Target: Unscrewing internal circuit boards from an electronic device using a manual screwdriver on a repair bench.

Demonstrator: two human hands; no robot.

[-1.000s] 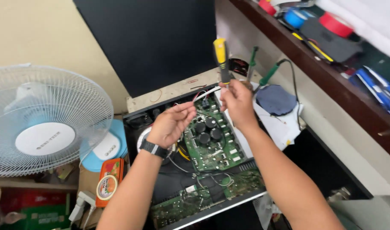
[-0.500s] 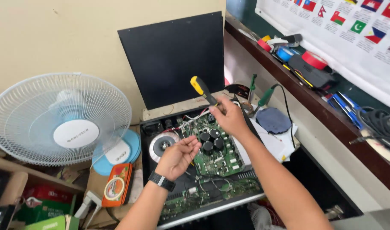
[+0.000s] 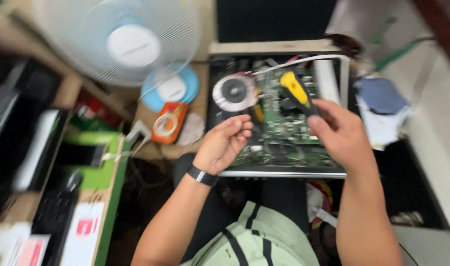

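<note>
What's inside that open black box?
Inside the box sit a green circuit board, a round ring-shaped coil and some wires. The left hand and right hand, gripping a yellow screwdriver, hide parts beneath.

Looked like a cramped little electronics repair corner, honestly. There was an opened amplifier chassis [image 3: 279, 113] with its green circuit board [image 3: 284, 123] exposed, a yellow-handled screwdriver [image 3: 294, 91], a desk fan [image 3: 126, 44], and boxes and clutter piled on the left.
</note>
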